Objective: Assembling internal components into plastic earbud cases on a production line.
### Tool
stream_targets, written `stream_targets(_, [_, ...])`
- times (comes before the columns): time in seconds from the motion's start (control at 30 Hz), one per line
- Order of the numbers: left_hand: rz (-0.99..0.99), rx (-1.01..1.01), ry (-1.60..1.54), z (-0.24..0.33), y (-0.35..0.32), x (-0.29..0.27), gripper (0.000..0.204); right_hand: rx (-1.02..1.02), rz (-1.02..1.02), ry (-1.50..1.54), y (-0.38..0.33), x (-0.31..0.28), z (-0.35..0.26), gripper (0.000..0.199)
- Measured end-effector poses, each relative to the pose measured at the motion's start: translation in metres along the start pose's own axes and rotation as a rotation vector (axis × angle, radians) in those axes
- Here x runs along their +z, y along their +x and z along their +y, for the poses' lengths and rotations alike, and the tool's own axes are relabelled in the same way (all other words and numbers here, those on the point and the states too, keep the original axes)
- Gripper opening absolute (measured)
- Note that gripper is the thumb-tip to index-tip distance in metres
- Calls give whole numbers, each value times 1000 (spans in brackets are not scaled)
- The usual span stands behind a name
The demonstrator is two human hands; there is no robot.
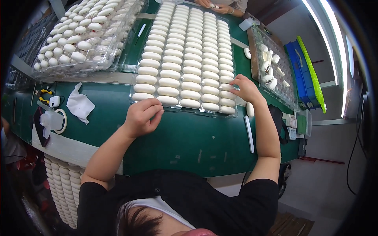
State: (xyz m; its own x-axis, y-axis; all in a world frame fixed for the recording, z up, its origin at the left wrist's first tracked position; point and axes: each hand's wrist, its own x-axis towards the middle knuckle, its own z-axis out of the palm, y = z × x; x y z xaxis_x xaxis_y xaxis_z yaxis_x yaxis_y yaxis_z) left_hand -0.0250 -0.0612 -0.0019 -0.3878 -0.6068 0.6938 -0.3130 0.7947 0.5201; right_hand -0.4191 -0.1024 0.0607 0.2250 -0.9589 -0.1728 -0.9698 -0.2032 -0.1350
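A clear plastic tray (177, 109) packed with rows of glossy white oval pieces (168, 91) lies in front of me on the green table. At its near left corner my left hand (142, 118) is closed, with the fingers curled in by the tray's edge. What those fingers hold, if anything, is hidden. My right hand (247, 90) reaches over the right edge, its fingertips closed around a white oval piece (227, 87) in the rightmost column. Just outside the tray, below my right wrist, lies a loose white oval piece (250, 109).
A white stick-like tool (249, 133) lies by my right forearm. At left are stacked trays (75, 49) of white pieces, a white cloth (80, 103) and a clear bottle (51, 120). A tray of mixed parts (275, 74) and a blue bin (298, 74) stand right. Another person's hands (220, 8) work opposite.
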Motion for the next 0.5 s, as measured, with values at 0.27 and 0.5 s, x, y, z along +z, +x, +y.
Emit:
stream_targets(0.27, [-33,-23,-25,1,-3,2,9,-125,-183,-250,4,-4,2,24])
stream_targets(0.5, [-51,-45,-12,-5,-2,3,8,-247,-38,-307,-5,-17,6,24])
